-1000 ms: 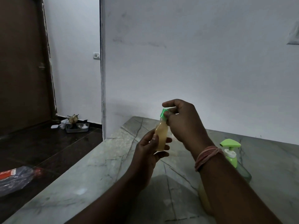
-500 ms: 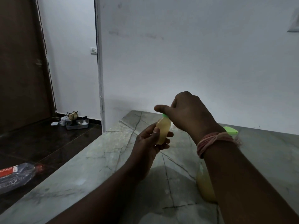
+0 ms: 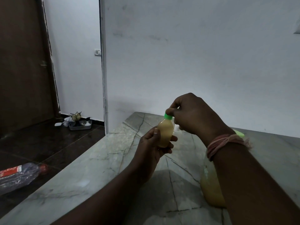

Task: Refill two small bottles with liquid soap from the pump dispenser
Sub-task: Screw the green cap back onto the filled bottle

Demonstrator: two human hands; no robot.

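My left hand (image 3: 151,146) holds a small bottle (image 3: 165,132) of yellowish soap upright above the marble counter (image 3: 100,172). Its green cap (image 3: 168,117) is pinched between the fingertips of my right hand (image 3: 191,114), which comes down over the top. The pump dispenser is mostly hidden behind my right forearm; only a sliver of its green pump head (image 3: 239,133) and its yellow-filled body (image 3: 209,189) show. Something small and clear (image 3: 176,128) stands on the counter just behind the held bottle; I cannot tell what it is.
The counter's left edge drops to a dark tiled floor. A plastic bottle with a red label (image 3: 21,174) lies down there at the left. A small tray of clutter (image 3: 80,125) sits by the far wall near a brown door.
My right hand has shifted on the cap, from covering it to pinching it from above, so the green cap shows again. The bottle stays in my left hand.
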